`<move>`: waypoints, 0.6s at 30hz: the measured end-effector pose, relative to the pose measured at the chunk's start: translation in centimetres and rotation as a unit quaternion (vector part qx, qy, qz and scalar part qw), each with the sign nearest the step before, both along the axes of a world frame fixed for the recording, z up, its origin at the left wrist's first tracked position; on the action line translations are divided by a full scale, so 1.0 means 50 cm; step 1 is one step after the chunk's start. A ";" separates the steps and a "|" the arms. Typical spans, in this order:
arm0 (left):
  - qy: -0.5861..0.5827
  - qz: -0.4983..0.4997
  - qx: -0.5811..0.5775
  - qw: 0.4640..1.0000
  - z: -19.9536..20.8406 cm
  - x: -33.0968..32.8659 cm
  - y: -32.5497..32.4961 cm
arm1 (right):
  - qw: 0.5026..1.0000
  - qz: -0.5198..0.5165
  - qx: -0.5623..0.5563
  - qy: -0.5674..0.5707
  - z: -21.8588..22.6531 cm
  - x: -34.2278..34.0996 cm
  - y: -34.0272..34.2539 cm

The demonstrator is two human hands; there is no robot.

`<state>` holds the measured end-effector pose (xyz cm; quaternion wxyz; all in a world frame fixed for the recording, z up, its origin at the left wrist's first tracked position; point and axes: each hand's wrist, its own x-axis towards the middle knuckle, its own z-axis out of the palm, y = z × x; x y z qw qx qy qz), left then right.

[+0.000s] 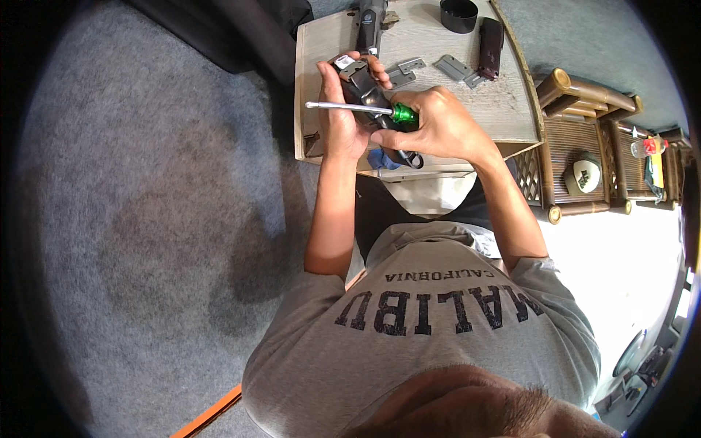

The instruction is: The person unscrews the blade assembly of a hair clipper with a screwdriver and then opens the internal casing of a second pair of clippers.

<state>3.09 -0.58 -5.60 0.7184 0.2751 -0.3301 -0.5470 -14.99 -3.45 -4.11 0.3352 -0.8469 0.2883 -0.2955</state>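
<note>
Head view: I have the left hand wrapped around a black device, held over the near edge of the table, and the right hand closed on a green-handled screwdriver that crosses it, thumb by the looped end. I'd judge the device stiff, fairly light and slick, so I'd grip its broad middle and spare the metallic head. The screwdriver should hold best by its handle. Beyond lie grey flat parts, a dark red casing and a black ring.

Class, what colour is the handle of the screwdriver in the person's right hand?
The screwdriver handle is green, best seen in the head view.
</note>
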 end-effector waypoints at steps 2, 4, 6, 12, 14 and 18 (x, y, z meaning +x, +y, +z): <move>-0.006 0.021 0.016 1.000 0.007 -0.014 0.002 | 0.999 -0.008 0.006 -0.046 -0.002 0.004 0.002; -0.054 -0.003 0.020 0.998 0.005 -0.007 0.012 | 0.998 -0.028 0.044 -0.045 0.001 0.003 0.003; -0.102 -0.027 0.021 0.994 0.008 -0.006 0.013 | 0.999 -0.015 0.024 -0.037 -0.007 0.001 0.002; 0.001 0.033 0.036 0.999 0.036 0.015 0.009 | 0.991 -0.042 0.070 -0.108 0.007 -0.001 0.007; -0.027 -0.086 0.022 0.996 0.044 0.055 0.022 | 0.982 -0.093 0.074 -0.149 -0.001 0.001 0.001; -0.008 -0.122 0.051 0.991 0.036 0.049 0.048 | 0.974 -0.108 0.116 -0.164 -0.002 0.003 -0.002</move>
